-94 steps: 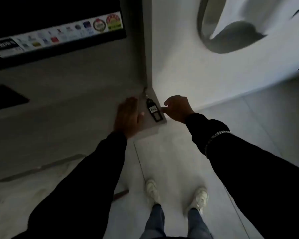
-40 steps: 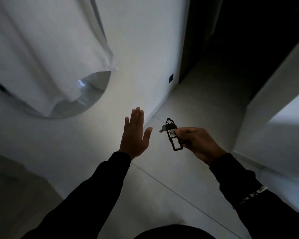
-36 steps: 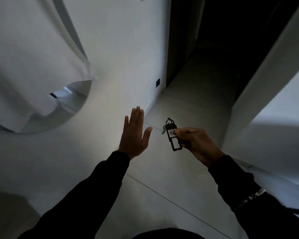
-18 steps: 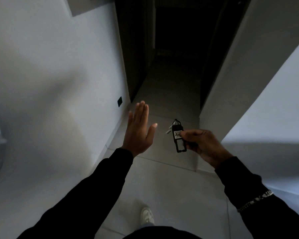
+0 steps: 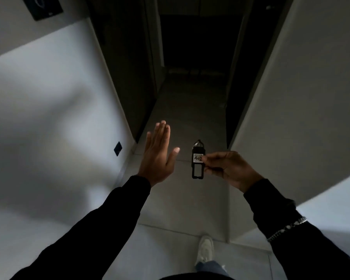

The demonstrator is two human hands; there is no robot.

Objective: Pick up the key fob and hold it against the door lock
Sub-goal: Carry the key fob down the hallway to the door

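My right hand [image 5: 228, 168] pinches a black key fob [image 5: 197, 167] by its right edge, holding it upright in mid-air at the centre of the view. The fob carries a white label and a metal ring at its top. My left hand [image 5: 158, 158] is raised flat beside it, fingers together and thumb out, with nothing in it. A dark corridor runs ahead to a dark door [image 5: 192, 41] at its far end. No lock is visible on it from here.
A white wall [image 5: 49, 118] runs along the left, with a dark panel [image 5: 42, 7] at the top and a small dark socket [image 5: 117, 148] low down. A white wall corner [image 5: 291, 98] juts in on the right. My shoe [image 5: 205, 250] stands on the grey tiled floor.
The view has swung from the left wall to face straight down the corridor. The fob stays pinched in my right hand, my left hand stays raised and flat.
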